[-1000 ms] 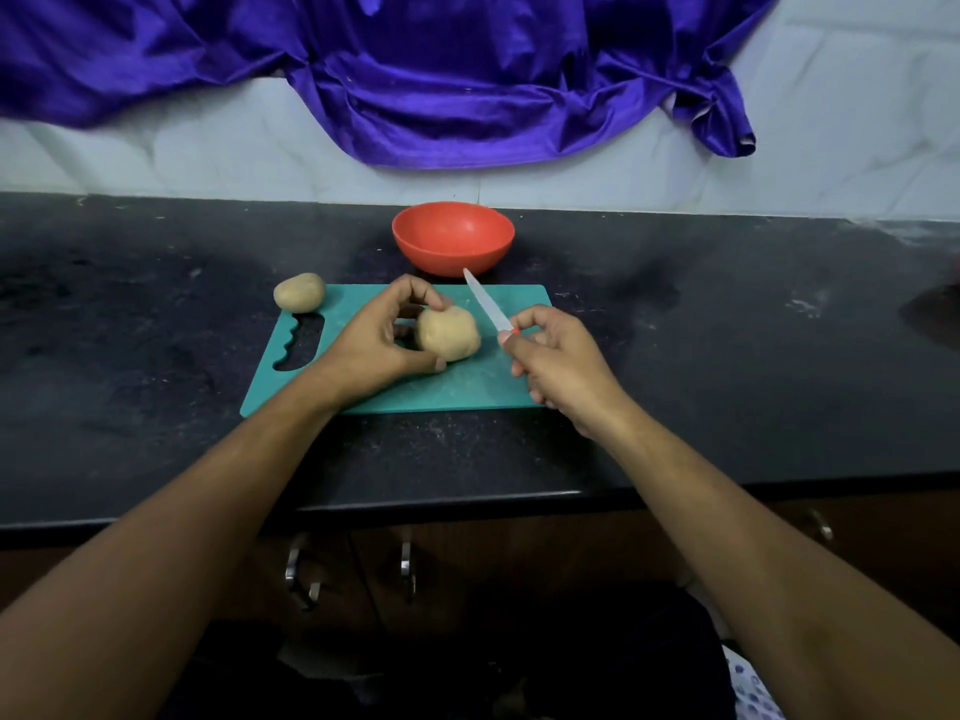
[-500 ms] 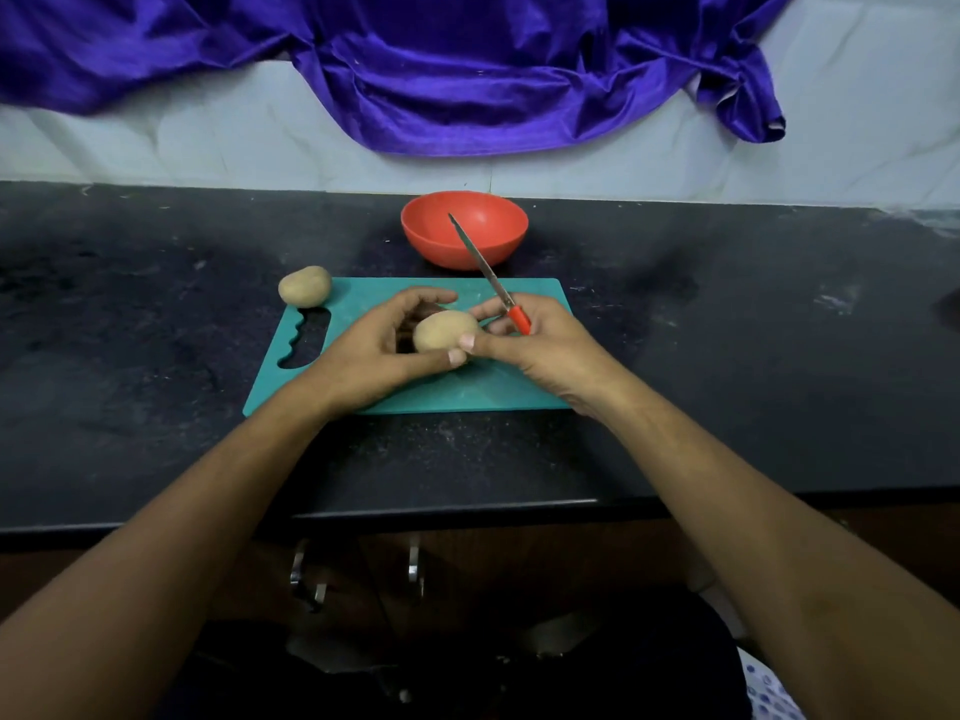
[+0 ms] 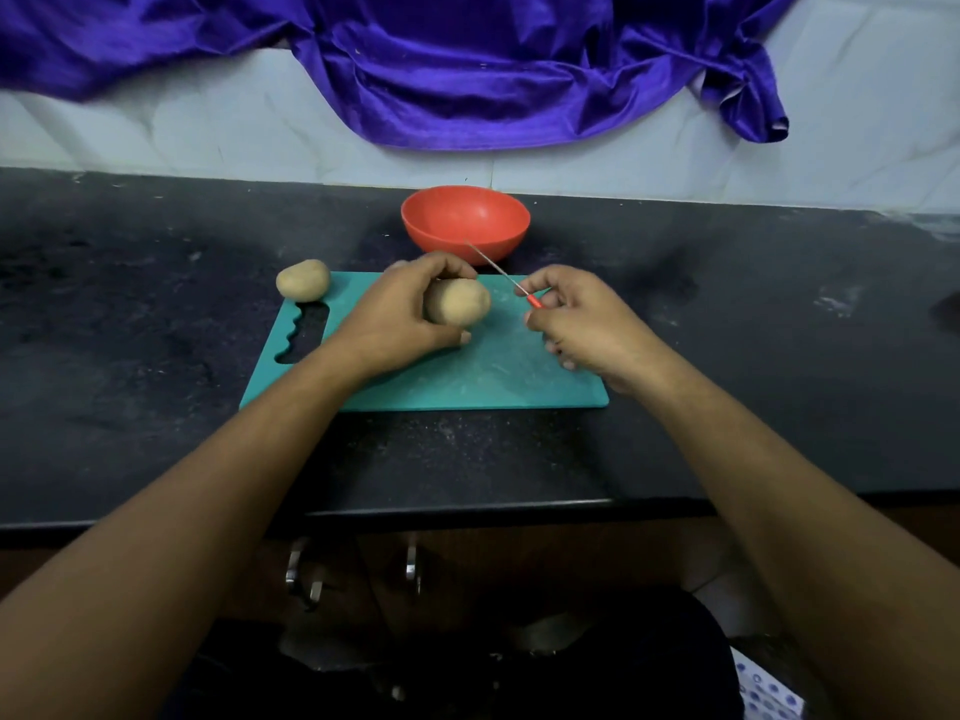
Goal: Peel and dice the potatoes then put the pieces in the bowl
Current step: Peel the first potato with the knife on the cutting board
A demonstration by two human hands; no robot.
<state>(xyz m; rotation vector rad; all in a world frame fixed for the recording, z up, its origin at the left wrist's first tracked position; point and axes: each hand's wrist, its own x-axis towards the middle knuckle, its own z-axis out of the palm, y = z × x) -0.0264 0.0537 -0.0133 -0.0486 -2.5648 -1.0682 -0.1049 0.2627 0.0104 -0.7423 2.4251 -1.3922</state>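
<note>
My left hand (image 3: 392,319) grips an unpeeled tan potato (image 3: 460,302) just above the teal cutting board (image 3: 483,374). My right hand (image 3: 587,324) holds a small knife (image 3: 511,280) by its red handle; the thin blade points up and left toward the bowl, a short gap away from the held potato. A second unpeeled potato (image 3: 303,279) lies at the board's far left corner. The empty orange bowl (image 3: 465,219) stands on the counter just behind the board.
The black counter (image 3: 156,356) stretches to both sides, its front edge near my forearms. A purple cloth (image 3: 467,70) hangs on the pale wall behind the bowl. Cabinet handles (image 3: 301,569) show below the counter edge.
My right hand has drawn away to the right from the potato, with the knife turned edge-on. My left hand has rotated the potato slightly.
</note>
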